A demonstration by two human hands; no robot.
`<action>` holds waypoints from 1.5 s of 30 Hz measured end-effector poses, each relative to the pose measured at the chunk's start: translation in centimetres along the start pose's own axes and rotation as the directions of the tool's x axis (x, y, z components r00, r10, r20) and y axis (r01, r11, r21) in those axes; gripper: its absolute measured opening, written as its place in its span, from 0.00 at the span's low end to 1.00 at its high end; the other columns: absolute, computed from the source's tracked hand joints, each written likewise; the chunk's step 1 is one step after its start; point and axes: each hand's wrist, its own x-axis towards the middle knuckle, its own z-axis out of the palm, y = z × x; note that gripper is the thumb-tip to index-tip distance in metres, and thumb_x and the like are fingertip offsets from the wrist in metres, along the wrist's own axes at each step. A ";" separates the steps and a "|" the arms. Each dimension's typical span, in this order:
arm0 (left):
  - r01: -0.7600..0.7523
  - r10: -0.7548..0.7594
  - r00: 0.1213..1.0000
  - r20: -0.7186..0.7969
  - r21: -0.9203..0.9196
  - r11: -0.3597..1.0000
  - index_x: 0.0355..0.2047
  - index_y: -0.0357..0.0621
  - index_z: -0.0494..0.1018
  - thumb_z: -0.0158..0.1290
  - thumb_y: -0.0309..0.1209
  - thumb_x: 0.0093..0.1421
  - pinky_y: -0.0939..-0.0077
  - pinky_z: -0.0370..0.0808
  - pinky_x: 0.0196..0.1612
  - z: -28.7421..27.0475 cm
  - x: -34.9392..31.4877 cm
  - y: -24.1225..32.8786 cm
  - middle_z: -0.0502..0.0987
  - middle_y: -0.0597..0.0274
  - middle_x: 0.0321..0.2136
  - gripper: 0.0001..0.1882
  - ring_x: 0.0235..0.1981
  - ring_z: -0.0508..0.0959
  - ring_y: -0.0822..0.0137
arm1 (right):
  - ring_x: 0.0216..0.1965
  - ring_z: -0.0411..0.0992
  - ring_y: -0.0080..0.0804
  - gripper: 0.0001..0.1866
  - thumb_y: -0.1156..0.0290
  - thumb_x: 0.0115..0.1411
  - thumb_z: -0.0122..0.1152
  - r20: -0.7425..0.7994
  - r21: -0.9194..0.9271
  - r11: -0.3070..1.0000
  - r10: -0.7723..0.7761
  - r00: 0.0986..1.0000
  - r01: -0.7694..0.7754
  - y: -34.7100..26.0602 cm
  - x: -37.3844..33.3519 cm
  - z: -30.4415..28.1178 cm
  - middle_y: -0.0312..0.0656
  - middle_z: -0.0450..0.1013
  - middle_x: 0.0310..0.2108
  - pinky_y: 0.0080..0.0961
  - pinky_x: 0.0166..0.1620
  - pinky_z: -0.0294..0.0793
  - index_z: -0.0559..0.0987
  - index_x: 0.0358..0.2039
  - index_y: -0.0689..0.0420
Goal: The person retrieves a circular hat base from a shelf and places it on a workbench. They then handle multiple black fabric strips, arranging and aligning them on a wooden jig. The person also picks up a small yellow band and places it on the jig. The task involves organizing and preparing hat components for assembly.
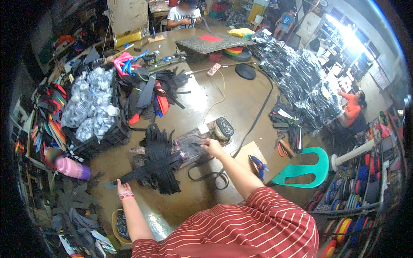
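My left hand (124, 189), with a beaded bracelet at the wrist, is closed at the end of a black webbing strap (148, 168). The strap runs to the right over a pile of black strips (158, 142). My right hand (212, 147) is above a worn, dark board (189, 144), its fingers drawn together; what they hold, if anything, is too small to make out. Close to that hand, a tape-wrapped block (224, 128) sits at the board's far end. A loop of black strap (222, 180) lies on the table just below.
Left stands a black crate (101, 144) of plastic-wrapped bundles, near a pink-purple bottle (74, 167). At right are a blue glue gun (259, 165), scissors (282, 150) and a green plastic chair (307, 170). Plastic-bagged goods (301, 77) cover the far right. Other people sit beyond the table.
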 end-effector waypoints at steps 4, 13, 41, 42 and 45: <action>-0.120 0.130 0.969 -0.208 0.060 0.991 0.43 0.38 0.65 0.57 0.41 0.48 0.71 0.63 0.46 3.3 -6.3 3.0 0.69 0.55 0.40 0.26 0.44 0.67 0.62 | 0.27 0.71 0.31 0.14 0.62 0.49 0.59 -0.008 -0.053 0.992 -0.113 0.994 0.113 1.6 -2.8 0.0 0.46 0.72 0.24 0.27 0.33 0.69 0.74 0.29 0.61; -0.422 0.512 -0.038 0.858 -0.478 0.770 0.41 0.37 0.65 0.45 0.35 0.56 0.68 0.60 0.50 15.4 -37.9 19.0 0.68 0.55 0.43 0.17 0.44 0.67 0.64 | 0.31 0.70 0.45 0.16 0.59 0.49 0.56 0.164 0.009 0.980 -0.196 0.967 0.198 5.0 -10.2 4.5 0.51 0.72 0.27 0.35 0.36 0.68 0.74 0.29 0.60; -0.155 -0.028 -0.390 0.920 -0.036 0.987 0.31 0.40 0.68 0.45 0.37 0.56 0.72 0.65 0.37 16.9 -50.3 16.7 0.70 0.59 0.32 0.12 0.32 0.69 0.64 | 0.33 0.71 0.47 0.16 0.58 0.50 0.56 0.286 -0.137 0.956 -0.211 0.935 0.258 5.1 -9.8 5.8 0.50 0.72 0.29 0.36 0.38 0.68 0.75 0.30 0.60; -0.149 -0.032 -0.399 0.916 -0.031 0.988 0.30 0.40 0.68 0.45 0.37 0.56 0.72 0.65 0.37 17.0 -50.4 17.0 0.70 0.59 0.32 0.12 0.32 0.69 0.64 | 0.33 0.71 0.47 0.16 0.59 0.50 0.56 0.299 -0.155 0.952 -0.209 0.931 0.264 5.1 -9.7 6.1 0.50 0.72 0.29 0.36 0.37 0.68 0.75 0.30 0.60; -0.142 -0.043 -0.406 0.913 -0.016 0.990 0.29 0.40 0.68 0.45 0.37 0.56 0.72 0.66 0.36 17.0 -50.7 17.8 0.70 0.59 0.31 0.12 0.31 0.69 0.64 | 0.32 0.71 0.46 0.15 0.59 0.51 0.56 0.320 -0.106 0.959 -0.217 0.922 0.263 5.4 -9.5 6.8 0.50 0.72 0.28 0.36 0.37 0.68 0.75 0.30 0.59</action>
